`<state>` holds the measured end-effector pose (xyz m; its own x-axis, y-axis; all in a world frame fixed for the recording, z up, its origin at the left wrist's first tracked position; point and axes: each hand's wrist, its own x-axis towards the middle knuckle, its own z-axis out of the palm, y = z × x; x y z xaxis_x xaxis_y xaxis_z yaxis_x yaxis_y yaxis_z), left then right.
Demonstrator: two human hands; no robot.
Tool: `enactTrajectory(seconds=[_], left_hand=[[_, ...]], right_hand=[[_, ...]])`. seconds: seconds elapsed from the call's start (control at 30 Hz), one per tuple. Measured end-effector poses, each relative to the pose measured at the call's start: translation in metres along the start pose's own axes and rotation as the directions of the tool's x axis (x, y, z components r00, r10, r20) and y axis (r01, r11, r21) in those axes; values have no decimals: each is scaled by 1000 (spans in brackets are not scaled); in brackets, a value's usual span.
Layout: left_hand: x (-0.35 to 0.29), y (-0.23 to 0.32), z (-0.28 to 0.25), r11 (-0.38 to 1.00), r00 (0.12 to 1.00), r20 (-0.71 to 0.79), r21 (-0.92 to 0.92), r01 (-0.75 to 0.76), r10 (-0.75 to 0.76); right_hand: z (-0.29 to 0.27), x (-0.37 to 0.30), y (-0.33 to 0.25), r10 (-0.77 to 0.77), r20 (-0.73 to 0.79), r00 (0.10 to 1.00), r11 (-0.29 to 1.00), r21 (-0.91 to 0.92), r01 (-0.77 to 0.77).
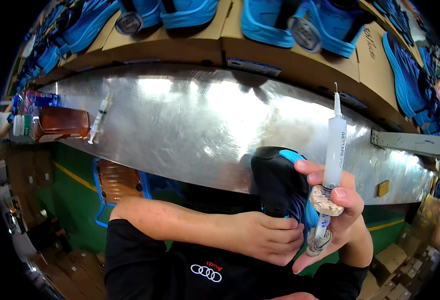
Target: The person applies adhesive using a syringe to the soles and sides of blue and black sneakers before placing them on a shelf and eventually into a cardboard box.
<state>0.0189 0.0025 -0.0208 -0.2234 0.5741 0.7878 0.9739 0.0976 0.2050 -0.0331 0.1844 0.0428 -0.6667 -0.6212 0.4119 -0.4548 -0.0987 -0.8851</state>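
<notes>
A dark sneaker with bright blue trim (275, 172) is held close to my body, at the metal table's front edge. My left hand (272, 237) is closed on its lower part, and my forearm hides some of the shoe. My right hand (347, 200), just right of the shoe, grips a large plastic syringe (335, 145) upright with its thin tip pointing up. Whitish fluid shows in the barrel. Lumpy pale wrapping covers the syringe's flange and its plunger end. The tip is apart from the shoe.
Brown shoe boxes (170, 52) line the table's far side, topped with blue sneakers (190, 15). On the metal table (190, 130), a smaller syringe (99, 120) lies beside a bottle of amber liquid (62, 122). A yellow block (383, 188) and a metal bar (410, 144) are at right.
</notes>
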Motion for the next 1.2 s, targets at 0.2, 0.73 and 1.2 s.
enactTrajectory(seconds=[0.2, 0.73, 1.2], left_hand=[[-10, 4, 11, 998, 999, -35, -70, 5, -8], [9, -2, -19, 1000, 996, 93, -13, 13, -12], [278, -142, -54, 916, 946, 321, 362, -173, 52]], right_hand=[[0, 18, 7, 21, 113, 993, 991, -135, -6], [-15, -71, 12, 71, -124, 990, 996, 59, -64], [-20, -196, 17, 41, -487, 873, 996, -49, -73]])
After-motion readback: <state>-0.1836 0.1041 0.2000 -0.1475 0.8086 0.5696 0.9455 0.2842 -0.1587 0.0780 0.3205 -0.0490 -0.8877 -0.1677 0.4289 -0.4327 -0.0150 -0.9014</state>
